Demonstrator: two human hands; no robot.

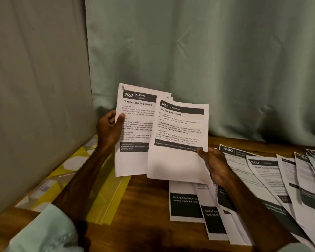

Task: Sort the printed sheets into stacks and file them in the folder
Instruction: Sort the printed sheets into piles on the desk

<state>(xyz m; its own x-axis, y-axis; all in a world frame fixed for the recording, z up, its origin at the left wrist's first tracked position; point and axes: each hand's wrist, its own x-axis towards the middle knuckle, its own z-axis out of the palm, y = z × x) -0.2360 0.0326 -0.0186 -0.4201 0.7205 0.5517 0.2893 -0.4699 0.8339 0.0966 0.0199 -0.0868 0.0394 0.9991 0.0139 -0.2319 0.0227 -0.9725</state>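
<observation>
Item, held: Screen Cleaning Check sheet [135, 124], no. 2652, headed BEDROOM. My left hand [110, 127] grips its left edge, thumb across the print; further page edges show behind it, so I take it for a small stack.

Item, held: Change Bed Sheets sheet [178, 142], no. 3406, also BEDROOM. My right hand [215, 166] pinches its lower right corner. It overlaps the first sheet. Both are raised upright, I judge to compare headings and join like with like.

Item, waiting: yellow folder [105, 193], flat on the desk [147, 206] beneath my left forearm, which would have to shift before filing.

Item, unsorted: fanned sheets [273, 179] at right, a KITCHEN heading among them; more sheets [185, 202] below the raised pair, partly covered by my right forearm.

Surroundings: green curtain [207, 51] behind; grey panel [35, 88] at left.
</observation>
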